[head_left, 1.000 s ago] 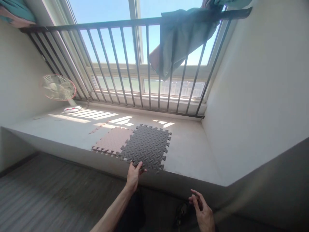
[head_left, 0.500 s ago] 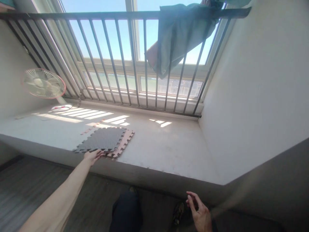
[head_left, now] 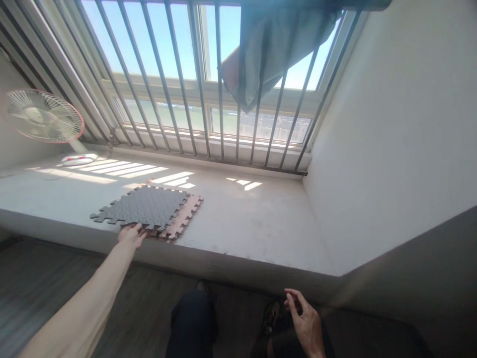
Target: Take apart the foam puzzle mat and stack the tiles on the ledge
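Observation:
A dark grey foam puzzle mat [head_left: 143,207] lies on the wide window ledge [head_left: 238,219], partly on top of a pink foam mat [head_left: 184,219] whose toothed edge shows at its right. My left hand [head_left: 130,235] reaches out and grips the near edge of the grey mat. My right hand [head_left: 306,325] hangs low at the bottom right, fingers loosely curled and apart, holding nothing.
A small fan [head_left: 44,117] stands on the ledge at the far left. A barred railing [head_left: 219,99] runs in front of the window, with a grey-green cloth [head_left: 268,44] draped over it. A white wall [head_left: 391,129] closes the right side. Dark wooden floor [head_left: 44,283] lies below.
My left hand has carried the grey mat from the right of the pink mat to the left, laying it over the pink one. The right hand has barely moved.

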Demonstrator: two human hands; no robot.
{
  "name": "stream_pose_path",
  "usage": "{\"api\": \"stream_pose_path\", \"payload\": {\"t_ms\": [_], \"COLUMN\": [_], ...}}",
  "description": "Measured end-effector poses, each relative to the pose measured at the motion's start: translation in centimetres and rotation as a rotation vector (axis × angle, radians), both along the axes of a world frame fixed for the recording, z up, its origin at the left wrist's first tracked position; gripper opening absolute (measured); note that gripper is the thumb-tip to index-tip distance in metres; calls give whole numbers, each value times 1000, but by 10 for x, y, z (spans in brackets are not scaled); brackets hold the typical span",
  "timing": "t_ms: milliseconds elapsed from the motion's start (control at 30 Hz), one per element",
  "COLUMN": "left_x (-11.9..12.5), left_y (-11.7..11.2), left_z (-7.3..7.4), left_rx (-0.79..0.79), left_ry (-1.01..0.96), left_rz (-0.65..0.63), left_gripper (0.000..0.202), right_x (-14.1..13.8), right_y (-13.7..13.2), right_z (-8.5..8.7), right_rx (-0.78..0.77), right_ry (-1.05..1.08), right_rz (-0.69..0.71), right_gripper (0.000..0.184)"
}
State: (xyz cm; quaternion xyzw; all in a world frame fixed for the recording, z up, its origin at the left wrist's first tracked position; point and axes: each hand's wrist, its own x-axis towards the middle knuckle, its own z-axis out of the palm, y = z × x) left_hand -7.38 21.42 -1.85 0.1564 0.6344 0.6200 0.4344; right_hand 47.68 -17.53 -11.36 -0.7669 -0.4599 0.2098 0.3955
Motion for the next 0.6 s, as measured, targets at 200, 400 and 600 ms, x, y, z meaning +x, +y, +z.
{"api": "stream_pose_path", "payload": {"t_ms": [200,400,600], "left_x": [20,29,24], "left_y": [-9,-14,-10], "left_z": [-15,-30,-33], "left_rx": [-76,-126,-120], "left_ry": [-35,-12,35], "left_rz": [-23,-34,-56], "left_gripper": [26,28,29], "right_x": [-1,-2,-2], "right_y": [0,0,-1], "right_z": [4,7,6], "right_rx": [-5,2,-12], "right_ry": [-13,-20,-21], "right_rz": [9,-3,-2], "right_gripper": [50,53,53]}}
